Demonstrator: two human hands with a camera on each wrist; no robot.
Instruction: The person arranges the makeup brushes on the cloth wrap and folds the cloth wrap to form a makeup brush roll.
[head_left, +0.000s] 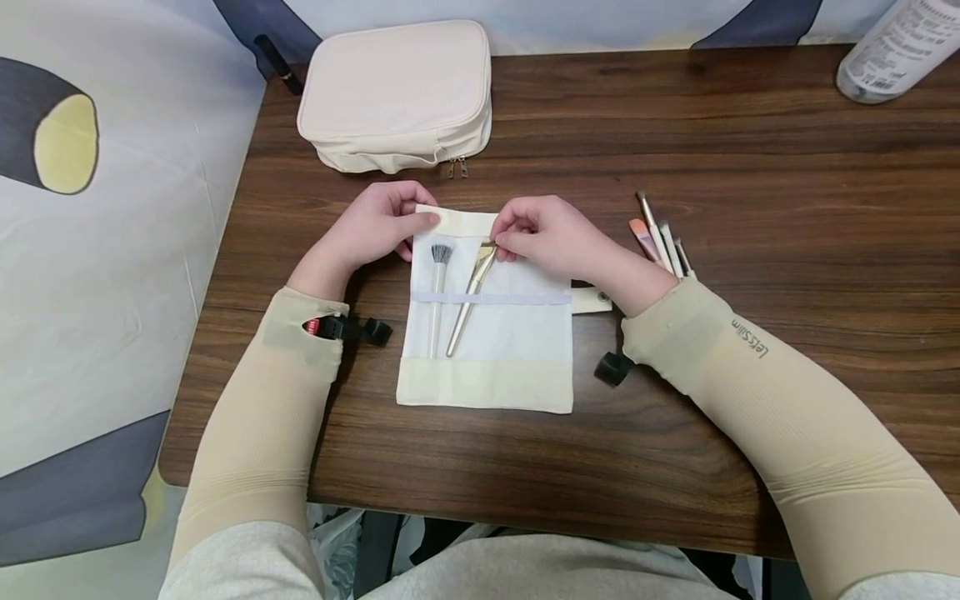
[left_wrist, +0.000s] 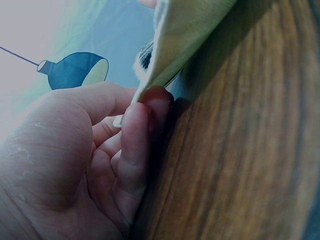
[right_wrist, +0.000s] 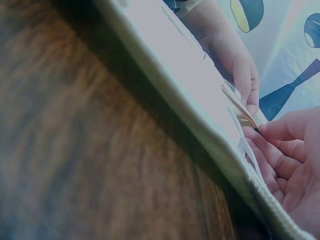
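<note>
A cream fabric brush roll [head_left: 517, 337] lies unfolded on the table, with a pale elastic band across its middle. My left hand [head_left: 375, 223] pinches its upper left corner between thumb and fingers; the left wrist view shows the cloth edge [left_wrist: 192, 37] lifted there. Tucked under the band at the left is a makeup brush [head_left: 438, 292] with dark, pale-tipped bristles. Beside it, a gold-toned makeup brush [head_left: 467, 308] leans slantwise under the band. My right hand [head_left: 553, 235] pinches that brush at its upper, bristle end, which the fingers partly hide.
Several loose makeup brushes [head_left: 662, 237] lie beyond my right forearm. At the back left stands a cream zipped case [head_left: 397, 87], with a black tube [head_left: 277, 63] beside it. A clear labelled bottle [head_left: 896, 54] occupies the back right corner. A snap strap [head_left: 591, 300] sticks out from the roll's right side.
</note>
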